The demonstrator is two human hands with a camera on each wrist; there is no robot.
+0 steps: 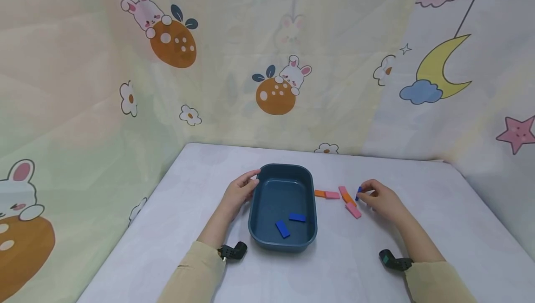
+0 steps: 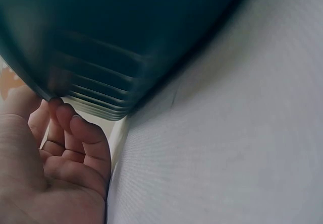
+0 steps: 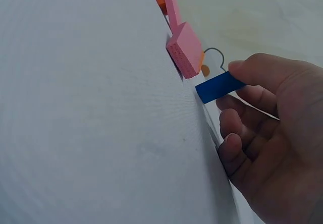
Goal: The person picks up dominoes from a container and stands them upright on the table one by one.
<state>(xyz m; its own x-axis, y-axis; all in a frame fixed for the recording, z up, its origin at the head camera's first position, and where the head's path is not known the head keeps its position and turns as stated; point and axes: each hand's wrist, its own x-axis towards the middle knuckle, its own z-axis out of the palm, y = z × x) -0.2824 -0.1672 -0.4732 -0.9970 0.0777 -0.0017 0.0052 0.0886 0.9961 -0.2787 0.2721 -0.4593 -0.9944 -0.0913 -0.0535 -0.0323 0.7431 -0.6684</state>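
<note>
A dark blue-green rectangular tub [image 1: 283, 164] stands on the white table, two blue blocks [image 1: 297, 217] lying flat inside. At its left far corner my left hand [image 1: 238, 194] pinches the rim between thumb and fingers; the left wrist view shows this hand [image 2: 65, 148] from the palm side, under the tub wall [image 2: 101, 32]. To the right of the tub, my right hand [image 1: 381, 199] pinches a small blue block [image 1: 358, 193] between thumb and index finger. In the right wrist view that block [image 3: 217, 87] is tilted, close to the tabletop.
Pink and orange blocks lie between the tub and my right hand: an orange one [image 1: 319, 193] and a pink one [image 1: 332, 195] end to end, then another pink block [image 1: 353, 210] beside more. A printed cloth [image 1: 234, 84] hangs behind the table.
</note>
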